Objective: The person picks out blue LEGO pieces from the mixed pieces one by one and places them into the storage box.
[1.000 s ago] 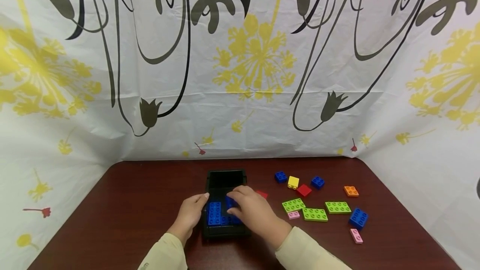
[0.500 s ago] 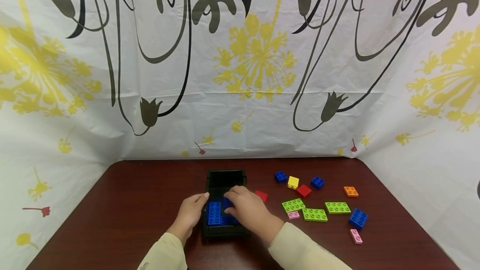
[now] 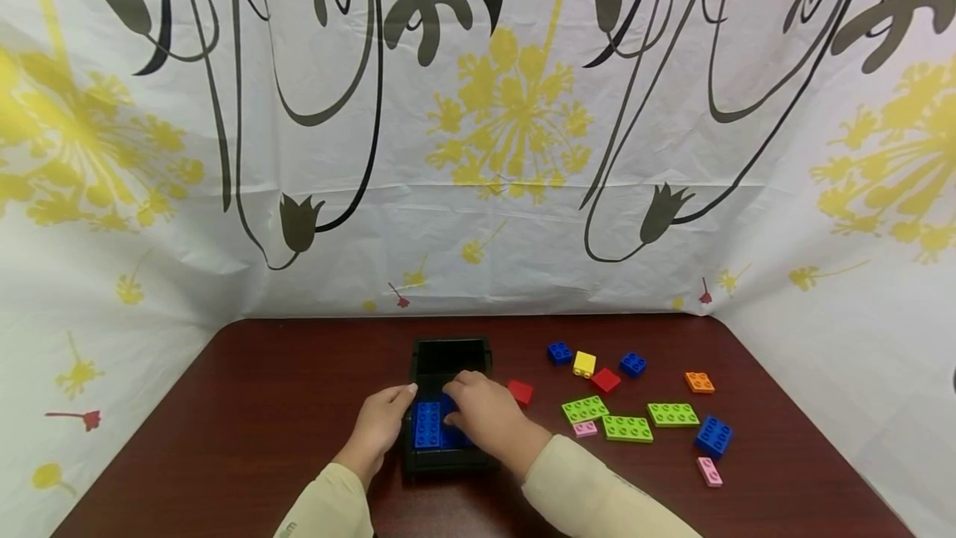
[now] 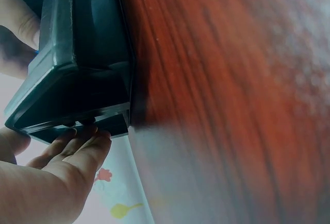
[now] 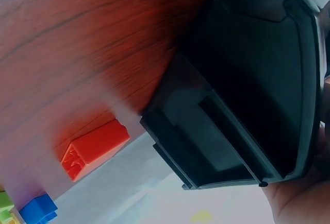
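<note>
A black plastic bin (image 3: 451, 462) stands on the table in front of me in the head view. My left hand (image 3: 377, 428) grips its left wall, thumb on the rim; in the left wrist view the fingers (image 4: 85, 152) lie along the outside of the bin (image 4: 77, 69). Over the bin's right half, my right hand (image 3: 489, 418) reaches inside and pinches a blue toy brick (image 3: 449, 408), mostly covered by the hand. Beside it in the bin lies a long blue brick (image 3: 427, 424). The right fingertips are hidden in the right wrist view.
Right of the bin lies a red brick (image 3: 520, 392). Farther right are scattered blue, yellow, red, orange and pink bricks, with several lime green bricks (image 3: 627, 428) among them. A patterned white sheet (image 3: 478, 256) hangs behind the table (image 3: 314, 372).
My right hand has shifted slightly left inside the bin with the blue brick, which covers the small blue studs seen earlier. More of the red brick shows. The left hand stays put.
</note>
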Demonstrator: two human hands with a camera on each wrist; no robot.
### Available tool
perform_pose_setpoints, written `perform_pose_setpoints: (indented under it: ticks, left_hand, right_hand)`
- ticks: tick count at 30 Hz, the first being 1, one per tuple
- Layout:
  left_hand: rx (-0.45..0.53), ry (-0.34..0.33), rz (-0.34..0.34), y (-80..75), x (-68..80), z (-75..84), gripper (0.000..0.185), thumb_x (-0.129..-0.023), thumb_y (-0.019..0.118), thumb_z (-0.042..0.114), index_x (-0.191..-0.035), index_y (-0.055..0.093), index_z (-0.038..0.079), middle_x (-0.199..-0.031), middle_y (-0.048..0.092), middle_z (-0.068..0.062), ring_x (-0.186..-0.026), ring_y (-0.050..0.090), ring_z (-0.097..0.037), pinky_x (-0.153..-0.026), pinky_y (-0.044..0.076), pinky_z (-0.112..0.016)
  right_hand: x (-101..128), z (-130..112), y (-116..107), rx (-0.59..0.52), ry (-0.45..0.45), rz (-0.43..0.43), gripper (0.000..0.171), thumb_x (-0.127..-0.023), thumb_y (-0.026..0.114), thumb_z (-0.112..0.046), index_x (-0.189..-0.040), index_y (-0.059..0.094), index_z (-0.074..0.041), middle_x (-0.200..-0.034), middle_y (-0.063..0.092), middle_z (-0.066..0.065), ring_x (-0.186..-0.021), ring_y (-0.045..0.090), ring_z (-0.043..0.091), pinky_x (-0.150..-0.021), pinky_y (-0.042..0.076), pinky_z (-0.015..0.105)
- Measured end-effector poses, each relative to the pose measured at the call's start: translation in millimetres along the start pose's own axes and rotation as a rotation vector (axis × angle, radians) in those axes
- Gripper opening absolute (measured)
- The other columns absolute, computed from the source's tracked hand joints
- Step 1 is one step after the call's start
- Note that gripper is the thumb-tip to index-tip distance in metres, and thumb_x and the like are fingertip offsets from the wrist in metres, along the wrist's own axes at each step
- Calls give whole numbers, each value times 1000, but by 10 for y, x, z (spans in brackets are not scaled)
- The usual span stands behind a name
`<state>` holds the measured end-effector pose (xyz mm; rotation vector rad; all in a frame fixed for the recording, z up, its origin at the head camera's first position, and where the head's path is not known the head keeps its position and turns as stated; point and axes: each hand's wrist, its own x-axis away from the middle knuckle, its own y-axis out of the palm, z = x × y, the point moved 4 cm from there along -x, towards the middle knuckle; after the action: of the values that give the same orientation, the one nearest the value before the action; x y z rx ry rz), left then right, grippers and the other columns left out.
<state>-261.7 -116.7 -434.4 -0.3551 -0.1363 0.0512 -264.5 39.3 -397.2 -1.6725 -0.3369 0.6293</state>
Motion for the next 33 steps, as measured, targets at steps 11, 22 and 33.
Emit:
perform_pose_setpoints:
  ticks: [11,22,33]
  left_hand:
    - [16,6,0,3,5,17,52,-103,45,35,-133,53,-6,-138,49,-27,-128,43,-46,-100,41,-59]
    - [20,1,8,1,17,19,51,-102,45,35,-133,53,-5,-138,48,-27,-129,42,-47,-100,41,-59]
    - [17,7,12,-7,21,27,51,-102,45,34,-132,54,-6,-137,49,-28,-128,43,-47,-100,41,-58]
  right_hand:
    - [-43,-57,17,62,-6,-54,35,-85,75,-27,-114,70,-8,-106,67,4,-100,63,15,-80,56,27]
    - [-103,-83,75,106,19,-146,30,-84,75,-32,-105,73,-11,-91,67,2,-84,65,14,-70,57,27]
    - [-132,-86,94,133,19,-183,27,-85,75,-32,-101,73,-12,-86,66,2,-80,64,12,-69,56,26]
